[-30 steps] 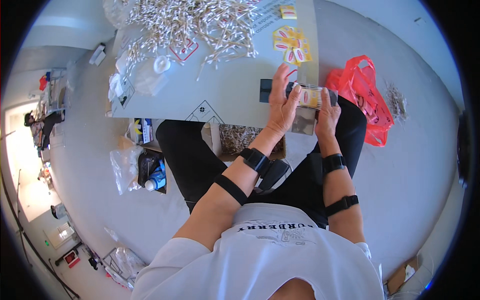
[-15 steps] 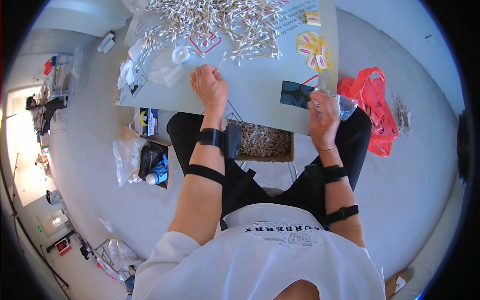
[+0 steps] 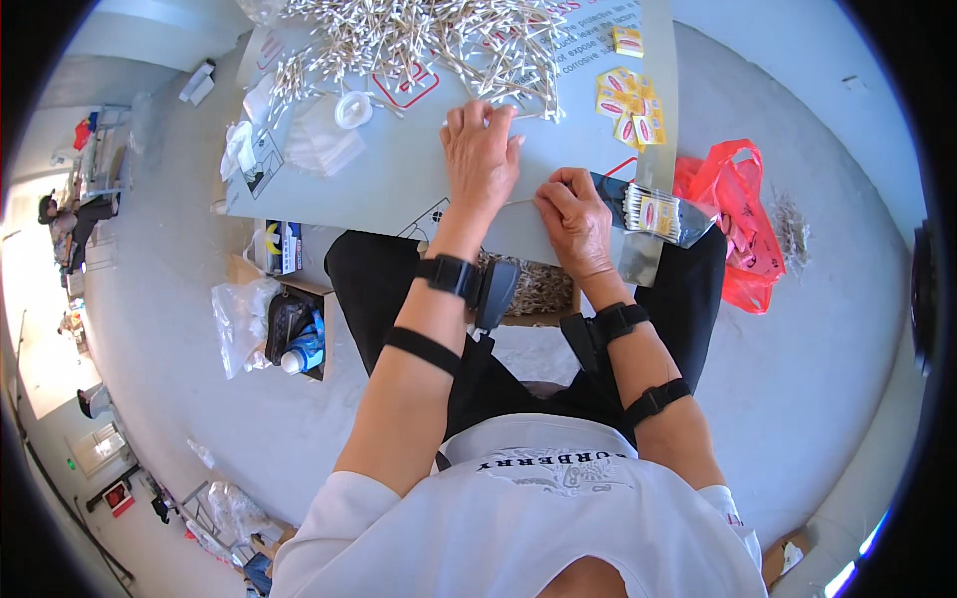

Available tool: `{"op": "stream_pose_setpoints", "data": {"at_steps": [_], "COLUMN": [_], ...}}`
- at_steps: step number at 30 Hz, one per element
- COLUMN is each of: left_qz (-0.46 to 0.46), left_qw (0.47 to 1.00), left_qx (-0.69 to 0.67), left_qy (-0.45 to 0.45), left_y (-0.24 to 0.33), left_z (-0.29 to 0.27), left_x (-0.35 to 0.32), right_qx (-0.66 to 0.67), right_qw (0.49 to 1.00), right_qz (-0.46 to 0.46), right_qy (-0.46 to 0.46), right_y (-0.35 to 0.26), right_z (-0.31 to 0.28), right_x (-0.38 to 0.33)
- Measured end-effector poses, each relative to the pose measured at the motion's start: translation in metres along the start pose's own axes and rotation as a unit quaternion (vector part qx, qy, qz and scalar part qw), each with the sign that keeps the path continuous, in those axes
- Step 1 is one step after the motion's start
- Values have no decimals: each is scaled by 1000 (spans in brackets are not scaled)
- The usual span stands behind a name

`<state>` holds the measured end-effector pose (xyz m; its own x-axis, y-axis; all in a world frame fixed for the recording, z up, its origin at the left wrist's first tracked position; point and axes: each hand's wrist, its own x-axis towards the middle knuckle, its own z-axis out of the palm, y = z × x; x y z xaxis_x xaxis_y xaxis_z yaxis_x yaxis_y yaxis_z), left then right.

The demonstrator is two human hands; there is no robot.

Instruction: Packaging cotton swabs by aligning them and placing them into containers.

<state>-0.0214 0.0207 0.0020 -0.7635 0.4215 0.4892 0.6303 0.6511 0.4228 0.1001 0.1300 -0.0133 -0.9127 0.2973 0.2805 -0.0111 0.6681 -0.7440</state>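
Note:
A big heap of white cotton swabs point(image 3: 429, 40) covers the far part of the grey table point(image 3: 379, 189). My left hand point(image 3: 481, 159) lies flat on the table just below the heap, fingers slightly apart and holding nothing. At the table's near edge, my right hand point(image 3: 573, 224) has its fingers curled. A thin white stick point(image 3: 520, 202) lies at its fingertips; I cannot tell whether it is gripped. Right of that hand, a clear packet of swabs with a yellow label point(image 3: 653, 214) lies on a dark flat thing at the table's corner.
Several yellow labels point(image 3: 628, 100) lie at the table's right; a white round lid point(image 3: 352, 108) and clear bags point(image 3: 319, 145) at its left. A red plastic bag point(image 3: 728, 214) sits on the floor, right. A cardboard box of swabs point(image 3: 543, 289) stands under the table, and a box with a bottle point(image 3: 294, 339) stands left.
My right hand has let go of the swab packet, which now lies at the table's right corner. My left hand has moved right toward the middle. The two hands are now close together.

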Motion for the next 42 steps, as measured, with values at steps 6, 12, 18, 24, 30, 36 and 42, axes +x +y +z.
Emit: {"op": "stream_pose_setpoints", "data": {"at_steps": [6, 12, 18, 24, 30, 36, 42], "left_qz": [-4, -30, -79, -136, -145, -255, -122], "left_qw": [995, 999, 996, 988, 989, 957, 987], "left_qx": [45, -45, 6, 72, 20, -140, -106], "left_qy": [-89, -6, 52, 23, -9, -19, -8], "left_y": [-1, -14, -46, -39, -66, -58, -40], "left_z": [1, -11, -11, -1, -3, -17, -20], "left_x": [-9, -37, -12, 8, 1, -3, -27], "right_qx": [32, 17, -66, -29, -16, -15, -7], "right_qw": [999, 997, 998, 999, 1000, 1000, 1000], "right_qz": [5, 15, 11, 9, 0, 3, -5], "right_qy": [43, 72, -9, 9, 5, 12, 13], "right_y": [3, -2, -8, -1, -4, 0, -2], "right_z": [0, -3, -1, -4, -3, -4, -4], "right_x": [0, 4, 6, 3, 5, 4, 4]}}
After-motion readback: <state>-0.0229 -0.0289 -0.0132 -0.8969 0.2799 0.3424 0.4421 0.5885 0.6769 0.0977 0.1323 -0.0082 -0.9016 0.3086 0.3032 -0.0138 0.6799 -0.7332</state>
